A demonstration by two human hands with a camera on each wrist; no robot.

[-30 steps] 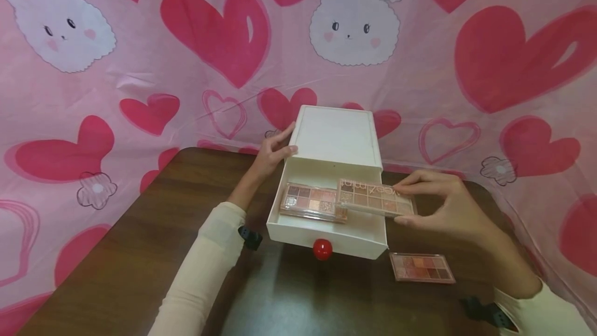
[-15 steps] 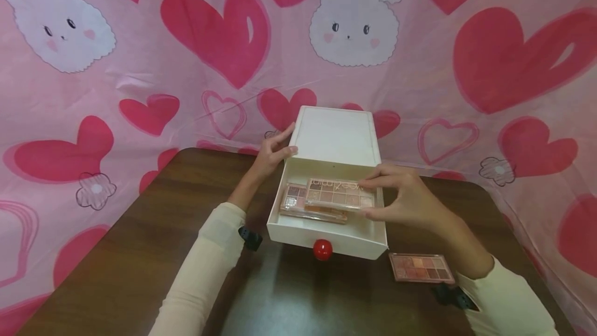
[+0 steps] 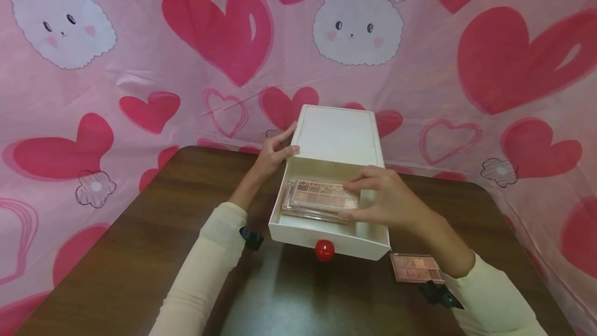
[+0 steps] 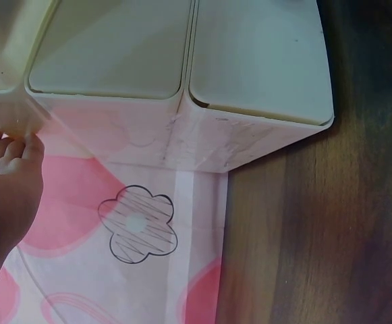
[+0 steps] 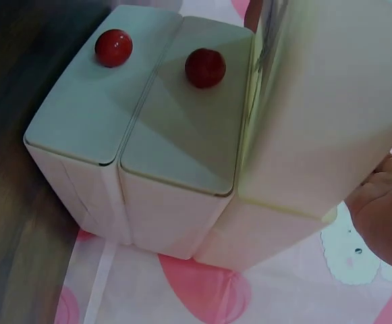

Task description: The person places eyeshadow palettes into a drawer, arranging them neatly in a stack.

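Palette pinched, in drawer

Head: my right hand is clamped, thumb and fingers, on the clear-lidded palette (image 3: 322, 196) to its left, over a second palette (image 3: 317, 215) inside the open drawer (image 3: 294, 233). Left hand (image 3: 272, 155) unclenched, touching the cabinet (image 3: 338, 134) on its right.

Left wrist: fingers (image 4: 32, 145) against cabinet wall.

Right wrist: grip hidden; red-knobbed drawers (image 5: 182, 128) left of hand.

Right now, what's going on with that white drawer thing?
A person's right grip pinches one end of a clear-lidded palette, low over another palette in the open top drawer. Their left grip rests against the side of the white cabinet. Outside, a reddish palette lies on the table, partly hidden by the right arm.
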